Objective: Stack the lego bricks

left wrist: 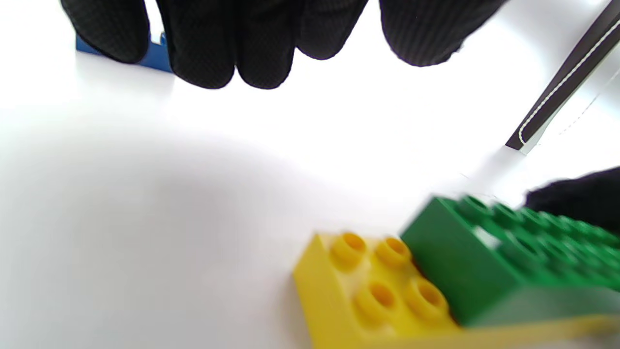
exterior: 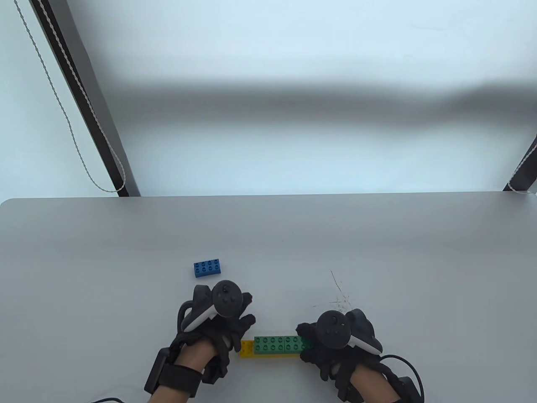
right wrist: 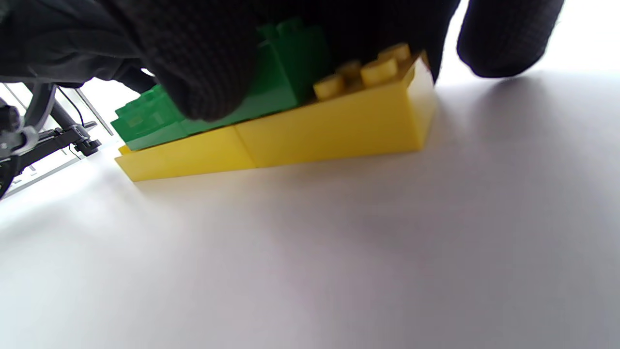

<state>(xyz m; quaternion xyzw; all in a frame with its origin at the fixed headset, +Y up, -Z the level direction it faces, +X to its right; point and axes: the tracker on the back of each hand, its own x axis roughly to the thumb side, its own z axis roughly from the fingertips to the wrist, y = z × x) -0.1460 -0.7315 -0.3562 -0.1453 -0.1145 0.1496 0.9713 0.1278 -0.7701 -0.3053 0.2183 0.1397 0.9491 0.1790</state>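
Observation:
Two yellow bricks (exterior: 246, 348) lie end to end near the table's front edge. Two green bricks (exterior: 278, 344) sit in a row on top of them, leaving the left yellow studs bare. My right hand (exterior: 305, 338) grips the right end of this stack; in the right wrist view its thumb (right wrist: 203, 63) presses on the green brick (right wrist: 278, 72) above the yellow bricks (right wrist: 334, 127). My left hand (exterior: 248, 311) hovers just left of the stack with fingers (left wrist: 232, 53) loose, holding nothing. A blue brick (exterior: 207, 268) lies alone beyond the left hand.
The table's far edge (exterior: 268, 196) runs across the middle of the table view. Faint scratch marks (exterior: 340, 294) show beyond my right hand. A dark frame leg with a cord (left wrist: 562, 82) stands off the table's far side.

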